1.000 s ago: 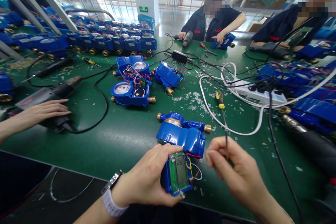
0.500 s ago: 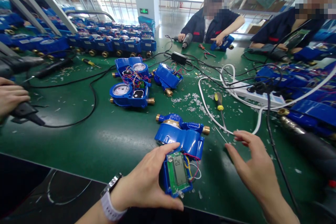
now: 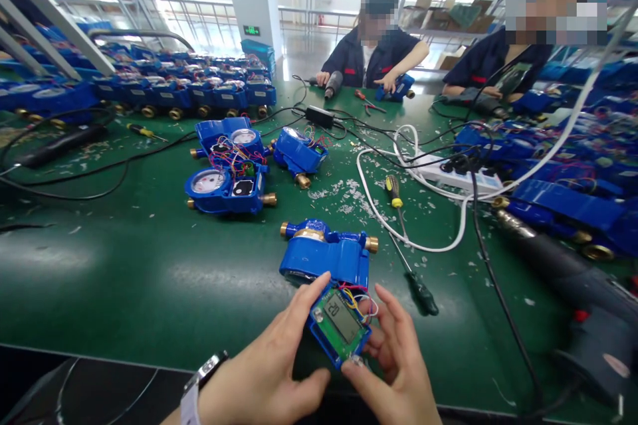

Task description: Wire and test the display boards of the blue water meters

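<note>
Here the display unit [image 3: 339, 325], a blue case with a green board and screen, is held by both hands just in front of the blue meter body [image 3: 323, 259] on the desk [image 3: 149, 279]. The fingers of the left hand [image 3: 269, 372] are closed on its left side, those of the right hand [image 3: 399, 365] on its right side. The board is seated yet uncovered, and thin wires [image 3: 363, 293] are joined to the body; closing seems left to be done.

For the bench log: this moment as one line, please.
display module: screen up, wired to blue meter | left hand: grips its left edge | right hand: grips its right side | black-handled screwdriver: on table
</note>
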Demonstrator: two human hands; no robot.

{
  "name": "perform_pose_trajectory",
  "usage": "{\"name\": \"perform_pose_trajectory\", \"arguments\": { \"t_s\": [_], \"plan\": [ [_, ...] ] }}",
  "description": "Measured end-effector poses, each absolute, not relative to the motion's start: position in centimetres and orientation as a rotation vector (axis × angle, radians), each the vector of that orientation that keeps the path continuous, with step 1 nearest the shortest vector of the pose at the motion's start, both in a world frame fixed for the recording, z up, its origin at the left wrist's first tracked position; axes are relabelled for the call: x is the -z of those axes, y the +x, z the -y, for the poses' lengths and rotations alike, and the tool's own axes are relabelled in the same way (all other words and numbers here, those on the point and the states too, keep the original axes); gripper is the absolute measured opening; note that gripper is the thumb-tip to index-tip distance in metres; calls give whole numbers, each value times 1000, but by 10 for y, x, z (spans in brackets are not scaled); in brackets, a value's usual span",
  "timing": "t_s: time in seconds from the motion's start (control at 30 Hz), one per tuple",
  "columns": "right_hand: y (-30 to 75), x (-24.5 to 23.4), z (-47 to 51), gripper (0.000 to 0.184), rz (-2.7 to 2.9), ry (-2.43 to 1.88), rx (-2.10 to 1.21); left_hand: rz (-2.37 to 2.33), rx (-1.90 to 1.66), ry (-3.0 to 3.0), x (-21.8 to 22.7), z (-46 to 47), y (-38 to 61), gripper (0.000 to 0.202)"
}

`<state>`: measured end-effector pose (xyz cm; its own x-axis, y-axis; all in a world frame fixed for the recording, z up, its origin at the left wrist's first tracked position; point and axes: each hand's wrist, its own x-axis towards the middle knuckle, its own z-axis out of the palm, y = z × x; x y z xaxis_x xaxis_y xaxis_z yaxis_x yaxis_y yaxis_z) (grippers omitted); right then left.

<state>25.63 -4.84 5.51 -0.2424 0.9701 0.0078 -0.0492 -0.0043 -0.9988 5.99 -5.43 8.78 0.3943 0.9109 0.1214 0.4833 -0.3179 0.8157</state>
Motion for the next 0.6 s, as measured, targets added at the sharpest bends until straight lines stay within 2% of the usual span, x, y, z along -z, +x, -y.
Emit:
{"name": "perform_pose_trajectory", "arguments": {
  "t_s": [0.1,0.3,0.5,0.6],
  "plan": [
    [257,-67,44,70,1222,-998,-1536,-1180,-791,2026,-87,54,54,97],
    [264,-94,28,66,917,-990,-1690,-1421,-920,2259,-85,21,32,67],
    [286,-107,-1,59,917,-985,-1703,-1322,-685,2323,-84,-42,16,73],
    [294,-113,-23,51,982,-1009,-1671,-1254,-731,2149,-84,-70,15,62]
  ]
}}
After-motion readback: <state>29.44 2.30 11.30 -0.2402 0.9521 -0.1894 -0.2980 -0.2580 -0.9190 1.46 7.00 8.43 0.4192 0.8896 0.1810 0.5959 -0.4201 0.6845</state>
